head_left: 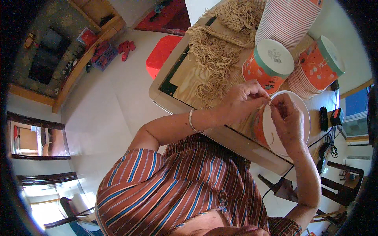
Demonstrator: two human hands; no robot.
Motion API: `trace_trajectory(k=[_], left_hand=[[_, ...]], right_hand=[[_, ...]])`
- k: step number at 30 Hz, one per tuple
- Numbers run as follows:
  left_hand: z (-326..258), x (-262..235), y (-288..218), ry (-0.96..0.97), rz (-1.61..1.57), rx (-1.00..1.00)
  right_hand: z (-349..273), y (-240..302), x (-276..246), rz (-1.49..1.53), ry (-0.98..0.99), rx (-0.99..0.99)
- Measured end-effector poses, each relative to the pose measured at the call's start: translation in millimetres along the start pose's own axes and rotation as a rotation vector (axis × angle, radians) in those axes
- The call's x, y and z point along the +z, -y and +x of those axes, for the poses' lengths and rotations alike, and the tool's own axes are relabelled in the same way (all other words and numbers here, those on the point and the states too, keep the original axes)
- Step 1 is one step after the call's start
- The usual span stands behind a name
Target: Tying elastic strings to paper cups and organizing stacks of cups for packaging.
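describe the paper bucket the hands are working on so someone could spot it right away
On the wooden table, past the heap of tan strings, several orange paper buckets sit near the far edge. The one meant is the orange bucket on its side under the left hand and right hand. Unlike the two teal-rimmed buckets behind it, its white open inside faces the camera.

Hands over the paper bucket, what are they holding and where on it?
Both hands, left and right, pinch a thin tan string between fingertips at the rim of the paper bucket.
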State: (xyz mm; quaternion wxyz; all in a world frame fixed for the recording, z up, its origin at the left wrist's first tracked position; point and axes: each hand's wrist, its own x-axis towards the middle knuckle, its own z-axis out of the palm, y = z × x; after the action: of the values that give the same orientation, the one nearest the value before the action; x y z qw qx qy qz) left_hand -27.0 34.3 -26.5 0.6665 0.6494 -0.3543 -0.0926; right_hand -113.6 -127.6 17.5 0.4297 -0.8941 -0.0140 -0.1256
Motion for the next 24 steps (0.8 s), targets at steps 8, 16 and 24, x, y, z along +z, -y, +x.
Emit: trace_trajectory(k=[8,16,24], left_hand=[[13.5,-10.8,-0.4,0.155,0.102,0.021],[30.8,-20.9,-9.0,0.283,0.264,0.087],[53.2,-27.4,-16.1,0.538,0.212,-0.100]], right_hand=[[0.3,7.8,0.1,-0.277,-0.033,-0.160],[1.1,5.0,3.4,-0.168,-0.065,-0.108],[1.7,11.7,-0.1,-0.290,-0.047,-0.279]])
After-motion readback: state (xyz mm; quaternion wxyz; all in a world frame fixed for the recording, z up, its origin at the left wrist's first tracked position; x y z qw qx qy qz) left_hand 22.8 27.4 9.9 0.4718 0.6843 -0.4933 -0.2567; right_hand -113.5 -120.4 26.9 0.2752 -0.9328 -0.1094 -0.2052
